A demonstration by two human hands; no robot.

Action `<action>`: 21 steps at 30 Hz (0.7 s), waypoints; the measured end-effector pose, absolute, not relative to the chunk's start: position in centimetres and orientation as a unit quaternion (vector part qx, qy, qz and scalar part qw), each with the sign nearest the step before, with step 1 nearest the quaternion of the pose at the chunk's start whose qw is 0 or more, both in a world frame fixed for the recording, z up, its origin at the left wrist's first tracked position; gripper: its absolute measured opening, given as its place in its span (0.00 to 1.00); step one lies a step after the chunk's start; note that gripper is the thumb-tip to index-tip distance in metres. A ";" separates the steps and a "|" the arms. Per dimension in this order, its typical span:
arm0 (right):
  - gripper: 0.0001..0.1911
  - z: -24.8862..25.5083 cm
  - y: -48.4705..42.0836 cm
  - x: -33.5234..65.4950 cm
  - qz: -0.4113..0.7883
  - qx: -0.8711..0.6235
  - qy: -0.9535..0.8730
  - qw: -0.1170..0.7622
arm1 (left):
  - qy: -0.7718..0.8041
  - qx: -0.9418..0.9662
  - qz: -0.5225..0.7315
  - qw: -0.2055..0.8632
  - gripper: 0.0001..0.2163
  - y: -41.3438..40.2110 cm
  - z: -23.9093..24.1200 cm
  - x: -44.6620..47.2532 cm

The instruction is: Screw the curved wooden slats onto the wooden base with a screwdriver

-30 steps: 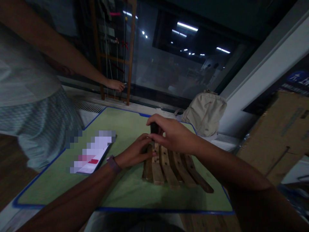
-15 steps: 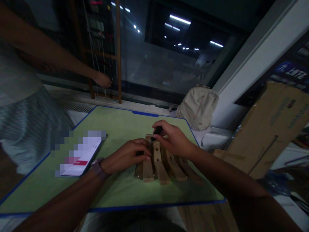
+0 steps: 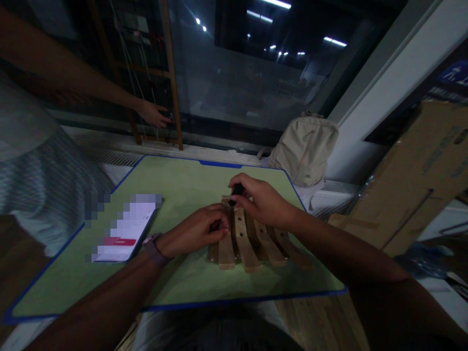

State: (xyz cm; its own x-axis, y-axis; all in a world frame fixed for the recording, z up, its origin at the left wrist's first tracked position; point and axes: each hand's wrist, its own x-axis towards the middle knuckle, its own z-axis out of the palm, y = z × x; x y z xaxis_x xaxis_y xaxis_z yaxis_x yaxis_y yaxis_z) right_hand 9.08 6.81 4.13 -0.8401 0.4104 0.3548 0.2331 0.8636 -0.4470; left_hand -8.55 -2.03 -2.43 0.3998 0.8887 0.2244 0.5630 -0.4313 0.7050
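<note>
blue-edged green tabletop (image 3: 183, 190), wooden strips (image 3: 247, 252) apart from edges (image 3: 256, 299)

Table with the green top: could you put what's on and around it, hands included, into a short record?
Left hand: fingers at the wooden strips
Right hand: holding a small black object
Strips: side by side, some showing dark holes
Phone: on the table, screen lit
Backpack: beyond the far edge
Co-worker's hand: near a wooden frame
</note>
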 end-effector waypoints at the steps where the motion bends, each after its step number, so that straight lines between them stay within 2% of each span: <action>1: 0.08 4.1 6.8 9.1 0.197 -0.171 -0.939 0.225 | 0.460 0.795 0.291 0.267 0.03 -2.0 -2.4 -8.6; 9: 0.07 4.0 6.9 9.3 0.191 -0.167 -0.940 0.226 | 0.439 0.846 0.194 0.230 0.04 -1.3 -1.9 -8.7; 15: 0.07 4.0 7.0 9.3 0.188 -0.167 -0.942 0.223 | 0.477 0.856 0.127 0.153 0.07 -1.7 -1.0 -8.1; 21: 0.07 4.2 6.7 9.4 0.187 -0.174 -0.942 0.219 | 0.491 0.853 0.123 0.126 0.09 -2.0 -0.8 -7.8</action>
